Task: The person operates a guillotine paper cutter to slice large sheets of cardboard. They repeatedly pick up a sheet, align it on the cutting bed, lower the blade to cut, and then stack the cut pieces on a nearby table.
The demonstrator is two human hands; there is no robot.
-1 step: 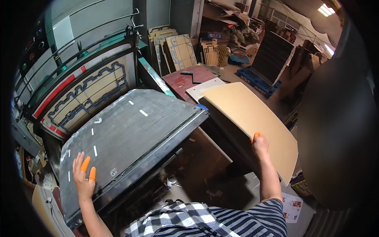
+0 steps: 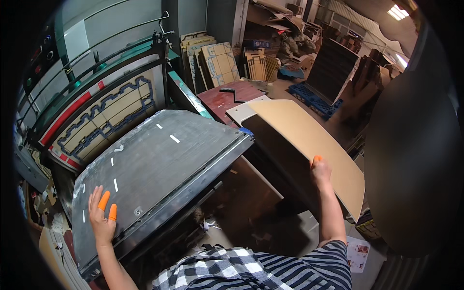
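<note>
In the head view, a broad, dark grey, flat metal plate (image 2: 159, 150) with small white strips stuck on it is the landmark. Over the plate's near left part is the bare left hand (image 2: 102, 222), its fingers loosely spread and grasping nothing, with orange finger covers (image 2: 104, 199) on two digits; whether the palm presses on the plate I cannot tell. To the right of the plate, the bare right hand (image 2: 321, 174) is clenched on the left edge of a large, tan, flat cardboard-like sheet (image 2: 309, 130), an orange cover showing at its top. The sheet lies wholly to the plate's right, slanting from far to near, its far end overlapping a pale, flat board (image 2: 241, 114). That board meets a maroon, flat tabletop (image 2: 212, 99) beyond the plate's far right corner, where a black angled bar (image 2: 235, 94) lies. Behind the plate stands an upright tan panel (image 2: 113, 113) with a dark zigzag outline. Farther beyond the plate, pale rectangular panels (image 2: 220, 65) lean together, and to their right is a blue slatted pallet (image 2: 314, 100).
</note>
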